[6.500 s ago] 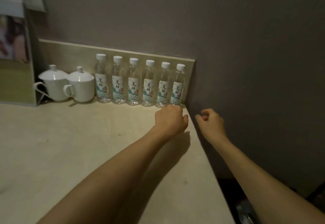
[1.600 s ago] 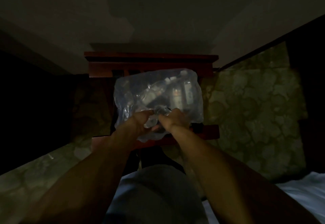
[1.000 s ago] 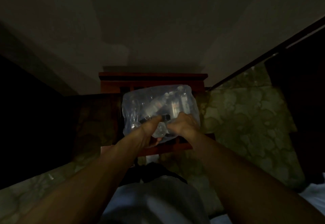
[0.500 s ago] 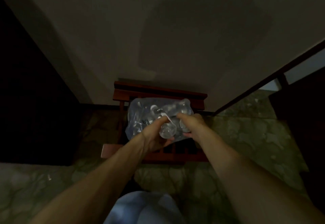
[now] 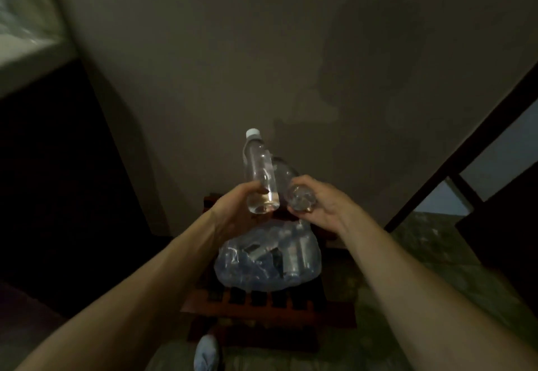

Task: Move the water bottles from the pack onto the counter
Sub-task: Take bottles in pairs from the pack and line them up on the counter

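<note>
Above the pack (image 5: 267, 260), both hands now hold lifted bottles.

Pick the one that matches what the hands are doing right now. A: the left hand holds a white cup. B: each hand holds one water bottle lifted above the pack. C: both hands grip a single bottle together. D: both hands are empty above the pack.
B: the left hand grips an upright bottle, the right hand holds a second bottle, both above the plastic pack.
</note>
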Action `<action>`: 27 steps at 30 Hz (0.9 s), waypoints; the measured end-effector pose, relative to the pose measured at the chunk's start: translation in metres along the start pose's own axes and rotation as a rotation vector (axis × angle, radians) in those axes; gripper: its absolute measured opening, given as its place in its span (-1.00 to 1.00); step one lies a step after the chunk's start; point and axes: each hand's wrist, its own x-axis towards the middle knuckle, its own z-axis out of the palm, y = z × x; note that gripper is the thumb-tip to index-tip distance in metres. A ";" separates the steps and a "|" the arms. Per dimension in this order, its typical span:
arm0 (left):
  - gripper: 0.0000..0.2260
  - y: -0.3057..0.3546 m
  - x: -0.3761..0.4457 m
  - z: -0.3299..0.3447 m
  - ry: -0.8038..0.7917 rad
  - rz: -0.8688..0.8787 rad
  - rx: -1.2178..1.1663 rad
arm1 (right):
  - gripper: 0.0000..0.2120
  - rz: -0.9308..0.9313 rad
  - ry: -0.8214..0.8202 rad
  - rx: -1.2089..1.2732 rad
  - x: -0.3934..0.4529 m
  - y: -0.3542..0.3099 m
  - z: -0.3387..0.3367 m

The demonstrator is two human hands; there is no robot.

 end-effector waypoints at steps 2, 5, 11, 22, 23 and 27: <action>-0.72 0.026 -0.013 0.003 -0.035 0.089 0.040 | -0.64 -0.073 -0.131 0.026 -0.010 -0.013 0.015; -0.75 0.065 -0.037 0.008 -0.064 0.233 0.133 | -0.58 -0.215 -0.261 -0.001 -0.025 -0.030 0.046; -0.82 0.128 -0.075 -0.005 0.024 0.461 0.333 | -0.61 -0.242 -0.538 -0.019 -0.064 -0.078 0.107; -0.87 0.179 -0.130 -0.032 0.112 0.602 0.328 | -0.40 -0.503 -0.428 -0.241 -0.079 -0.086 0.196; -0.87 0.183 -0.138 -0.037 0.134 0.608 0.329 | -0.47 -0.518 -0.409 -0.237 -0.079 -0.085 0.208; -0.84 0.205 -0.169 -0.065 0.262 0.672 0.426 | -0.58 -0.631 -0.365 -0.284 -0.074 -0.068 0.254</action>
